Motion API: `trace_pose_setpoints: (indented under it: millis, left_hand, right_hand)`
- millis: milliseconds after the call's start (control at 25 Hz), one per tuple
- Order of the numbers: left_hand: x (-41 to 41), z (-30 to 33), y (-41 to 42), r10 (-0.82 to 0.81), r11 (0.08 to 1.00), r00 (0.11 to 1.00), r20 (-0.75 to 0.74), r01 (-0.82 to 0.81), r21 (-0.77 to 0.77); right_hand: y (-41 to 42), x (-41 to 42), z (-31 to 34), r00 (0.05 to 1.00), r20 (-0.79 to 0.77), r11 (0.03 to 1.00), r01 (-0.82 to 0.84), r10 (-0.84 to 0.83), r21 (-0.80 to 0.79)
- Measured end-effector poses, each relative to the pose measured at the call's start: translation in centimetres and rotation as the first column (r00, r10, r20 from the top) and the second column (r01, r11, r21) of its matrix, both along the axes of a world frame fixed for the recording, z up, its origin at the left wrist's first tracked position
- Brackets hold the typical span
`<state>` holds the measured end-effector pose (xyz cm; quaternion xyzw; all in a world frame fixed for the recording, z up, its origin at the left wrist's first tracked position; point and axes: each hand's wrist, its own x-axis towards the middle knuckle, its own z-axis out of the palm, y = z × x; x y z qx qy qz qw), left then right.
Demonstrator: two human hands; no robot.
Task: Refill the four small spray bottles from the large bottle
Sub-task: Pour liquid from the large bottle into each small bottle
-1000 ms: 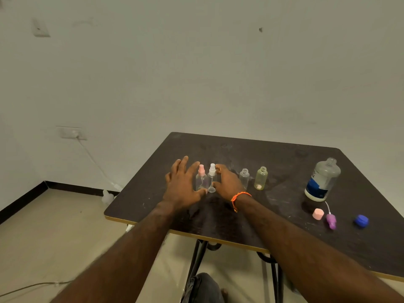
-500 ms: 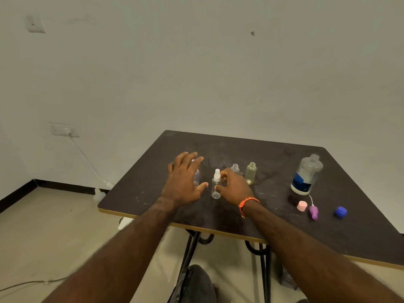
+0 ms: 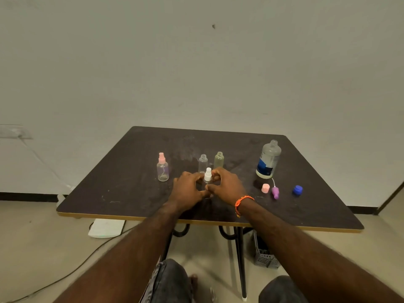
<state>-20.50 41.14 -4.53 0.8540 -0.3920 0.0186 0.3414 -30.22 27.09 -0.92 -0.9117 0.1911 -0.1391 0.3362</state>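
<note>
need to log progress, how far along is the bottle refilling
Early. Done: the large bottle stands uncapped, and two small bottles stand open. In hand: left hand and right hand grip the white-topped bottle. Left: the pink-topped bottle is capped; whether any bottle has been filled is unclear.

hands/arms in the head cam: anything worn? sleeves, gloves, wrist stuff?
Both forearms are bare up to the frame edge: no sleeves in view. No gloves on the left hand or the right hand, and no rings that can be made out. The only item worn is an orange braided wristband on the right wrist.
</note>
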Motion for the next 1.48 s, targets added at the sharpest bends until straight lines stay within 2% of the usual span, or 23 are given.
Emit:
trace_pose_setpoints:
  millis: [120, 280, 400, 560, 680, 760, 960, 1160, 1240, 1360, 1480]
  left_hand:
    - [0.2, -0.7, -1.1, 0.007, 0.996, 1.000, -0.031, -0.010, -0.094]
    - [0.9, -1.6, -1.9, -0.004, 0.997, 0.998, -0.065, -0.001, -0.077]
    - [1.5, -1.9, -2.2, -0.008, 0.998, 0.996, -0.094, 0.002, -0.067]
    - [1.7, -1.4, -2.3, -0.015, 0.997, 0.990, -0.138, 0.005, -0.073]
    - [1.5, -1.1, -2.2, -0.019, 0.998, 0.987, -0.160, 0.008, -0.067]
    - [1.4, -1.1, -2.2, -0.023, 0.998, 0.985, -0.171, 0.011, -0.067]
    - [1.4, -1.3, -2.1, -0.028, 0.996, 0.981, -0.190, 0.012, -0.084]
    - [1.5, -1.4, -2.2, -0.007, 0.998, 0.985, -0.172, -0.004, -0.061]
    - [1.4, -1.3, -2.2, -0.017, 0.998, 0.981, -0.195, 0.004, -0.070]
    - [1.1, -1.2, -2.1, -0.030, 0.996, 0.980, -0.198, 0.014, -0.083]
    - [1.2, -1.2, -2.1, -0.027, 0.997, 0.981, -0.191, 0.013, -0.077]
  right_hand:
    - [-0.6, 0.0, 0.4, 0.999, 0.012, 0.999, -0.030, 0.030, -0.015]
    - [-1.0, 0.7, 1.6, 0.997, 0.071, 0.988, 0.004, 0.007, -0.152]
    - [-1.0, 1.4, 2.5, 1.000, 0.019, 0.971, -0.016, 0.021, -0.237]
    - [-1.4, 1.8, 3.7, 0.985, -0.085, 0.933, -0.169, 0.149, -0.318]
    - [-2.4, 1.7, 4.5, 0.955, -0.159, 0.923, -0.286, 0.252, -0.256]
    - [-2.6, 1.6, 4.8, 0.950, -0.165, 0.938, -0.293, 0.264, -0.185]
    - [-1.7, 2.3, 4.0, 0.981, -0.153, 0.930, -0.164, 0.119, -0.330]
    - [-2.1, 1.9, 5.5, 0.924, -0.227, 0.907, -0.358, 0.309, -0.222]
    - [-2.3, 1.9, 5.5, 0.935, -0.234, 0.921, -0.318, 0.265, -0.227]
    - [-2.0, 2.1, 4.4, 0.975, -0.201, 0.928, -0.157, 0.092, -0.338]
    - [-1.7, 2.3, 4.5, 0.961, -0.215, 0.927, -0.233, 0.173, -0.294]
